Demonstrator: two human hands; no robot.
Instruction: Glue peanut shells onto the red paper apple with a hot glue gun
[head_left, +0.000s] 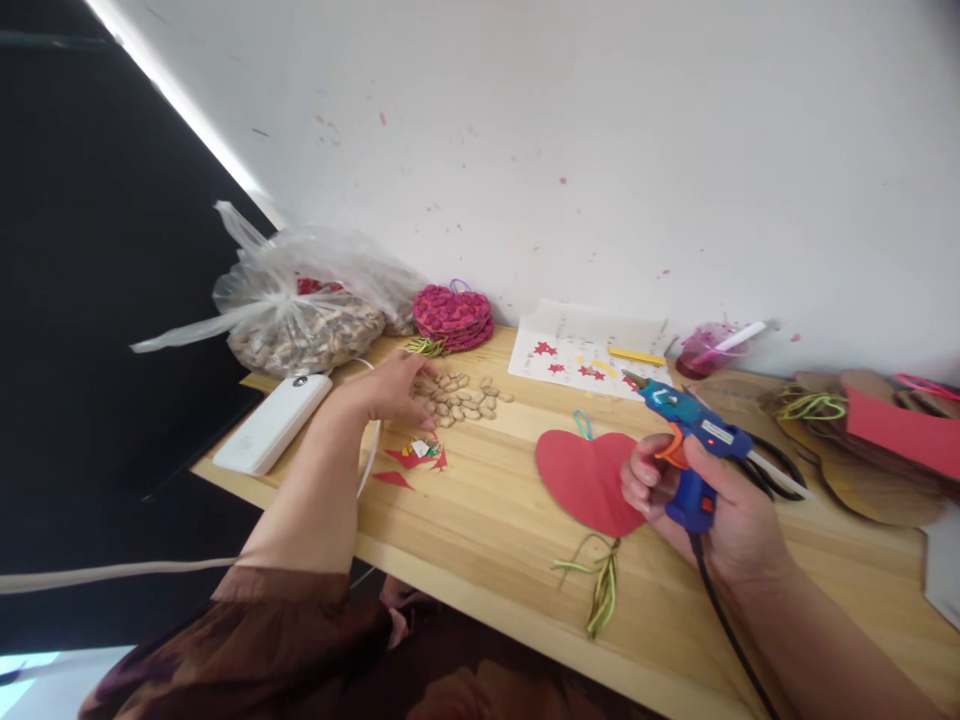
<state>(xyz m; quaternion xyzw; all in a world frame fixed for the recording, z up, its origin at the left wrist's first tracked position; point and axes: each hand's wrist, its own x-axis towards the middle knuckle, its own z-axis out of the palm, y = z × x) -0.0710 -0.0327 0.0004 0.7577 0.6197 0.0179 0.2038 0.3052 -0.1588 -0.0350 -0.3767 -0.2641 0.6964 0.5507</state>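
Note:
My right hand [716, 520] is wrapped round a blue hot glue gun [701, 425] with an orange trigger and a white glue stick at its rear. Its nozzle points up and to the left, above the table. Just left of that hand, and partly covered by it, lies a red heart [581, 475] with a blue loop on top and a green tassel [604, 590] below. My left hand [397, 388] reaches to a pile of nut shells [469, 398], thumb and fingers apart. Whether its fingertips touch a shell is hard to make out.
Red paper scraps [394, 480] lie before the shells, a white power bank [274, 425] at the left edge. Behind are a plastic bag of shells [300, 325], pink decorated hearts [454, 318], a paper sheet [555, 325] and a cup [701, 350]. Scissors [787, 470] and cardboard [870, 480] lie right.

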